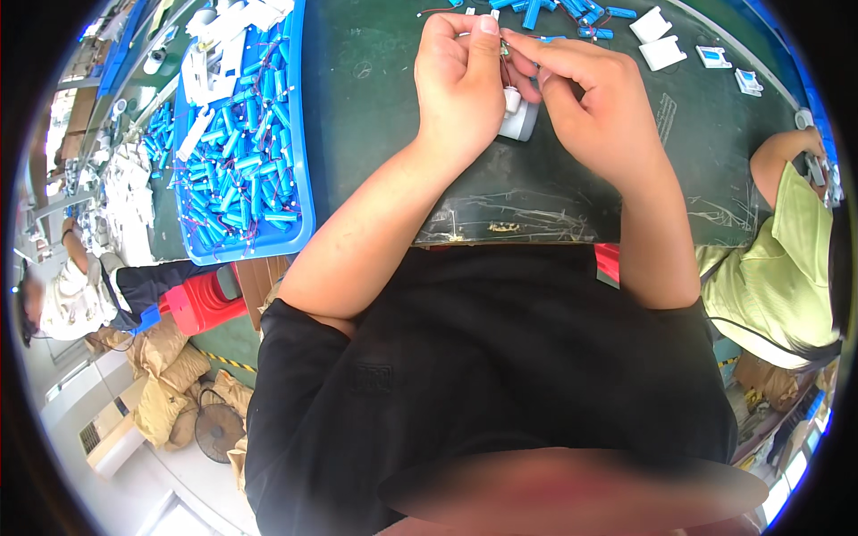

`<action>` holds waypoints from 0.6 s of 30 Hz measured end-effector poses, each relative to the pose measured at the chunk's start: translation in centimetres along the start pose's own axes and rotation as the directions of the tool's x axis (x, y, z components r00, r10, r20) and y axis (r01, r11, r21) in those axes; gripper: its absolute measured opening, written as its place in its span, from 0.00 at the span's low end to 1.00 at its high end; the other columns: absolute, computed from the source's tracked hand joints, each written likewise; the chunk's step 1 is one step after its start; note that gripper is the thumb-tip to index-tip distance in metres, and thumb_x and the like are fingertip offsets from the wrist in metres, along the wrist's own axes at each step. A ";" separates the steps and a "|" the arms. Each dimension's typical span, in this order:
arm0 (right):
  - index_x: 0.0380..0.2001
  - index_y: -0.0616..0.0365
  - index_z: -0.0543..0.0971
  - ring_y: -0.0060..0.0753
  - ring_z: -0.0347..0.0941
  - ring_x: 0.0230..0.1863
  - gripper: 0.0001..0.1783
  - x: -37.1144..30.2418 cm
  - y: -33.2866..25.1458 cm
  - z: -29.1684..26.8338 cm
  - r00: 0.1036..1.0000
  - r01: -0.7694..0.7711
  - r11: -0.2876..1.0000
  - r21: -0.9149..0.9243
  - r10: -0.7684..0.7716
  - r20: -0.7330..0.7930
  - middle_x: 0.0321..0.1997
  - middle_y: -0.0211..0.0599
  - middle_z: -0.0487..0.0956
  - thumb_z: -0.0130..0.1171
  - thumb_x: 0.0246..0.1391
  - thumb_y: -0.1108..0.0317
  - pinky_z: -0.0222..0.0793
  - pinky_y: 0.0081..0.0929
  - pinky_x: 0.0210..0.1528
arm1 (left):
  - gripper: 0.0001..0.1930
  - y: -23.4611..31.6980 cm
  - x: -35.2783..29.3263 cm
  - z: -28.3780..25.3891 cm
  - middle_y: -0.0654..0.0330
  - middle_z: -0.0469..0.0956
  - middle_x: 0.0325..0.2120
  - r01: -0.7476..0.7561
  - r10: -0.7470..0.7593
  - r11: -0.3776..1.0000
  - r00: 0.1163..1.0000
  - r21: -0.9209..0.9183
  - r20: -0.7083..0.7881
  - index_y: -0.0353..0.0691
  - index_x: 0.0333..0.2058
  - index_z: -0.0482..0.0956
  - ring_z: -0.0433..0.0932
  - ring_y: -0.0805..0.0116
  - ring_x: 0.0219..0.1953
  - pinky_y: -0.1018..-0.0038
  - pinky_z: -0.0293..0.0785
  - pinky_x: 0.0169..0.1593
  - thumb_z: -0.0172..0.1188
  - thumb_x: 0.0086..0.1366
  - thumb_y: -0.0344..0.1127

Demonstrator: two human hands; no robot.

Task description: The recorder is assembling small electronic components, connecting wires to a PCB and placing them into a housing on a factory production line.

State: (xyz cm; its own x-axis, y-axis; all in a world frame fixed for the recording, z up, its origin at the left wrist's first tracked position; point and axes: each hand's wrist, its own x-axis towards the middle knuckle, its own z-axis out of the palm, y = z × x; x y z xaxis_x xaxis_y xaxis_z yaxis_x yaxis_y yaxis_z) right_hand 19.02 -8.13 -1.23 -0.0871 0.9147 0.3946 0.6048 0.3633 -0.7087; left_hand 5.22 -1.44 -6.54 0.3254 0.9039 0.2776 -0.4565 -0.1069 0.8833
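My left hand [460,85] and my right hand [599,103] meet above the green table mat, fingertips nearly touching. Both are closed in a pinch around a small wired part [505,51] with a bit of green on it, mostly hidden by the fingers. Thin wires run down from it towards a white and grey plastic housing [518,123] just below, between the two hands. Whether that housing rests on the mat or hangs from the wires, I cannot tell.
A blue tray [308,179] at the left holds many blue wrapped cells with wires and white plastic parts. More blue cells [585,12] lie beyond my hands. White plastic shells [661,54] and white-and-blue pieces [713,57] are at the far right. Co-workers sit on both sides.
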 end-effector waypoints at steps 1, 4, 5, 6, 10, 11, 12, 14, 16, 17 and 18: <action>0.55 0.54 0.84 0.22 0.68 0.24 0.28 0.0 0.0 0.0 1.000 -0.001 1.000 0.001 0.001 0.000 0.28 0.34 0.77 0.50 0.55 0.86 0.63 0.22 0.27 | 0.10 0.1 0.0 0.1 0.49 0.80 0.25 0.029 -0.029 1.000 1.000 0.006 -0.007 0.32 0.42 0.61 0.80 0.67 0.19 0.74 0.75 0.21 0.46 0.80 0.34; 0.55 0.53 0.84 0.21 0.67 0.24 0.27 -0.1 0.1 0.0 0.999 -0.044 0.999 -0.007 0.044 0.008 0.28 0.33 0.77 0.51 0.55 0.85 0.63 0.22 0.28 | 0.11 0.5 0.0 -0.1 0.49 0.80 0.23 0.069 -0.069 0.996 0.998 0.062 -0.002 0.31 0.41 0.62 0.80 0.66 0.18 0.74 0.74 0.20 0.47 0.80 0.35; 0.56 0.53 0.83 0.21 0.67 0.25 0.28 -0.1 0.2 0.1 0.998 -0.054 0.998 0.014 0.054 0.015 0.28 0.33 0.76 0.50 0.56 0.85 0.63 0.22 0.28 | 0.11 0.5 0.0 -0.1 0.49 0.80 0.23 0.071 -0.071 0.996 0.997 0.062 -0.002 0.31 0.41 0.62 0.80 0.66 0.18 0.74 0.74 0.20 0.47 0.80 0.35; 0.56 0.53 0.83 0.21 0.67 0.25 0.28 -0.2 0.3 0.1 0.998 -0.061 0.997 0.037 0.060 0.021 0.28 0.33 0.76 0.50 0.56 0.85 0.64 0.21 0.29 | 0.11 0.4 0.0 -0.1 0.50 0.79 0.22 0.063 -0.063 0.996 0.998 0.056 -0.003 0.32 0.41 0.62 0.80 0.66 0.17 0.74 0.74 0.20 0.47 0.80 0.34; 0.57 0.53 0.82 0.20 0.67 0.26 0.28 -0.1 0.2 0.2 0.999 -0.035 0.996 0.083 0.032 0.031 0.27 0.32 0.75 0.49 0.57 0.85 0.63 0.21 0.29 | 0.10 0.0 0.1 -0.3 0.50 0.79 0.21 0.047 -0.047 0.998 0.999 -0.034 0.013 0.32 0.41 0.62 0.80 0.65 0.17 0.74 0.74 0.20 0.46 0.80 0.35; 0.57 0.53 0.82 0.20 0.67 0.26 0.28 -0.1 0.2 0.2 0.999 -0.046 0.994 0.102 0.043 0.032 0.28 0.32 0.75 0.49 0.57 0.86 0.63 0.21 0.30 | 0.10 0.0 0.2 -0.4 0.50 0.79 0.21 0.047 -0.047 0.998 0.999 -0.033 0.012 0.32 0.41 0.62 0.80 0.65 0.17 0.74 0.74 0.20 0.46 0.80 0.35; 0.58 0.54 0.82 0.21 0.67 0.26 0.28 -0.1 0.2 0.2 0.998 -0.059 0.991 0.121 0.055 0.033 0.28 0.32 0.75 0.48 0.57 0.86 0.63 0.21 0.30 | 0.10 0.0 0.3 -0.3 0.50 0.79 0.21 0.048 -0.048 0.997 0.999 -0.055 0.011 0.32 0.42 0.62 0.80 0.64 0.17 0.73 0.74 0.21 0.46 0.80 0.35; 0.57 0.54 0.82 0.21 0.67 0.26 0.28 -0.1 0.2 0.2 0.999 -0.046 0.994 0.101 0.043 0.030 0.28 0.32 0.76 0.48 0.57 0.86 0.63 0.21 0.30 | 0.10 0.0 0.3 -0.3 0.49 0.79 0.21 0.049 -0.049 0.996 0.999 -0.077 0.010 0.32 0.42 0.62 0.80 0.64 0.17 0.73 0.75 0.21 0.46 0.80 0.35; 0.57 0.54 0.82 0.21 0.66 0.26 0.28 -0.1 0.2 0.1 0.999 -0.034 0.996 0.078 0.032 0.025 0.28 0.33 0.76 0.48 0.57 0.86 0.63 0.21 0.30 | 0.11 0.1 0.3 -0.3 0.49 0.79 0.21 0.034 -0.034 0.998 0.999 -0.050 0.009 0.32 0.42 0.62 0.80 0.64 0.18 0.73 0.75 0.21 0.46 0.80 0.35; 0.57 0.54 0.82 0.21 0.66 0.26 0.28 -0.1 0.2 0.1 0.999 -0.036 0.997 0.066 0.034 0.027 0.29 0.33 0.76 0.48 0.57 0.86 0.63 0.21 0.29 | 0.11 0.1 0.3 -0.2 0.49 0.79 0.21 0.035 -0.035 0.998 0.999 -0.051 0.010 0.32 0.42 0.62 0.80 0.64 0.18 0.73 0.75 0.21 0.46 0.80 0.35; 0.57 0.54 0.82 0.21 0.66 0.25 0.28 -0.1 0.2 0.2 0.999 -0.036 0.998 0.055 0.034 0.030 0.29 0.33 0.77 0.48 0.57 0.86 0.63 0.21 0.29 | 0.11 0.2 0.2 -0.3 0.49 0.79 0.22 0.044 -0.044 0.999 0.999 -0.019 0.007 0.31 0.42 0.62 0.80 0.64 0.18 0.73 0.75 0.21 0.47 0.80 0.35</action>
State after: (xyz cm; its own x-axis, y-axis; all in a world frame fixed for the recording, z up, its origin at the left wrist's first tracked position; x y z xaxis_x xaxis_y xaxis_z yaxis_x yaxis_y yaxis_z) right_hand 19.00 -8.13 -1.51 -0.0898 0.9316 0.3523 0.5632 0.3392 -0.7535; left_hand 4.99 -1.17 -6.45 0.3506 0.9049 0.2414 -0.4578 -0.0592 0.8871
